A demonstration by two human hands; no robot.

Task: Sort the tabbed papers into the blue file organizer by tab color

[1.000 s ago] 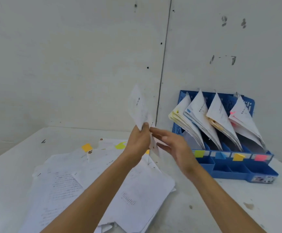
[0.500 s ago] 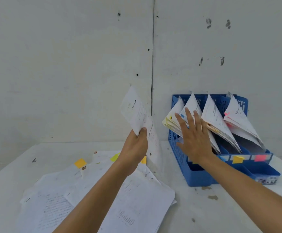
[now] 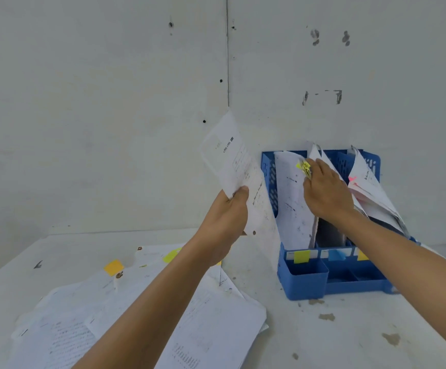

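A white table (image 3: 363, 350) — brown-stained — meets a scuffed white wall (image 3: 96, 102) with a vertical seam (image 3: 227, 62).

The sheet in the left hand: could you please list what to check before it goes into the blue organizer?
1. Grip: the left hand holds the sheet by its lower edge: ok.
2. Sheet's tab colour: no tab shows on it: cannot tell.
3. Target stack: the right hand touches the yellow-tabbed papers in the leftmost compartment: ok.
4. Gap open for the sheet: cannot tell.
5. Label: a yellow label fronts that compartment of the blue organizer: ok.
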